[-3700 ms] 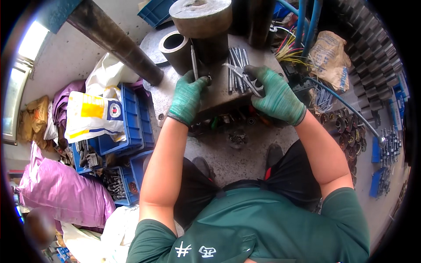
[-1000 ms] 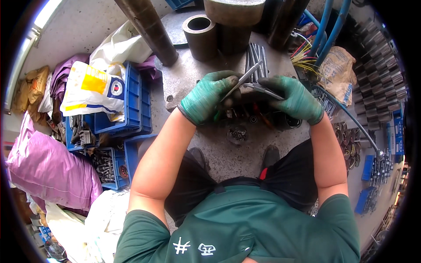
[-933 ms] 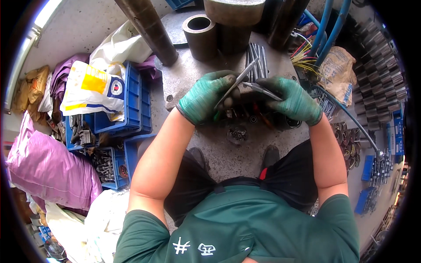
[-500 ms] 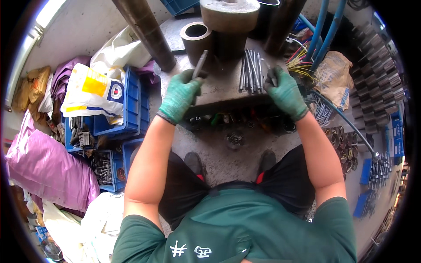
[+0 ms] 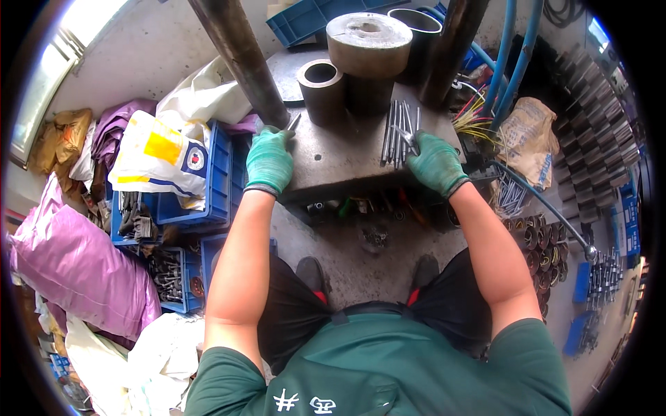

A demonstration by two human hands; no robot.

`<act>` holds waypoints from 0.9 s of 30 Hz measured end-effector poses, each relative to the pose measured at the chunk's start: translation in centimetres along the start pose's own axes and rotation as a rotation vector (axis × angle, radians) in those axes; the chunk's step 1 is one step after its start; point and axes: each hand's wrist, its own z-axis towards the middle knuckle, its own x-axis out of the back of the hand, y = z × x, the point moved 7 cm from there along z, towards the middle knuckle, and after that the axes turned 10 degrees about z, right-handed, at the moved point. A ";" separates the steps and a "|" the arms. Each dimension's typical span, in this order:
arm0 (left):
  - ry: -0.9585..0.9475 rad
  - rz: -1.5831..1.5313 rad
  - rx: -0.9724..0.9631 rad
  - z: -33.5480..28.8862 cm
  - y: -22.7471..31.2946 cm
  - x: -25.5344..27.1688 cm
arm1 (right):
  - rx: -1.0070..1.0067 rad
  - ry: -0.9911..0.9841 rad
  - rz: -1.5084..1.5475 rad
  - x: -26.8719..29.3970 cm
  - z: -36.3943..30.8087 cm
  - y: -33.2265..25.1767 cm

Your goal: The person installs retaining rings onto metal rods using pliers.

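In my gloved left hand point(image 5: 270, 161), at the left edge of the steel work table, is a short metal rod point(image 5: 295, 121), its tip pointing up and away. My gloved right hand point(image 5: 434, 165) is at the near right of a bundle of metal rods point(image 5: 393, 135) lying lengthwise on the table point(image 5: 333, 163). Its fingers are closed around a grey metal piece point(image 5: 404, 133) that slants across the rods; its exact kind is hard to make out. Both gloves are green knit.
A hollow steel cylinder point(image 5: 322, 93) and a thick round block point(image 5: 369, 45) stand behind. Two steel columns point(image 5: 243, 62) rise from the table. Blue crates point(image 5: 218, 173) and sacks crowd the left; wires point(image 5: 475, 123) and stacked metal parts point(image 5: 590, 132) are at right.
My left hand has lowered and moved left with its rod. The right hand has come down and slightly left, onto the rods. The view has shifted a little.
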 end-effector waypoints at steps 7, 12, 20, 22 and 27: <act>0.140 -0.018 -0.041 -0.2 1.6 1.0 | -0.305 0.108 1.396 1.5 -0.9 3.8; 0.008 -0.678 -0.039 -1.7 6.4 0.2 | -0.078 0.085 1.423 1.3 -3.9 0.1; -0.396 -1.696 0.232 -3.7 12.8 -3.2 | 0.272 -0.278 0.930 -1.8 -8.2 -8.5; -0.397 -1.712 0.305 -3.6 12.6 -2.0 | 0.196 -0.218 0.765 -0.8 -7.7 -7.8; -0.105 -0.941 0.079 -0.3 8.3 -1.5 | 0.050 0.184 0.353 4.0 -2.9 -1.1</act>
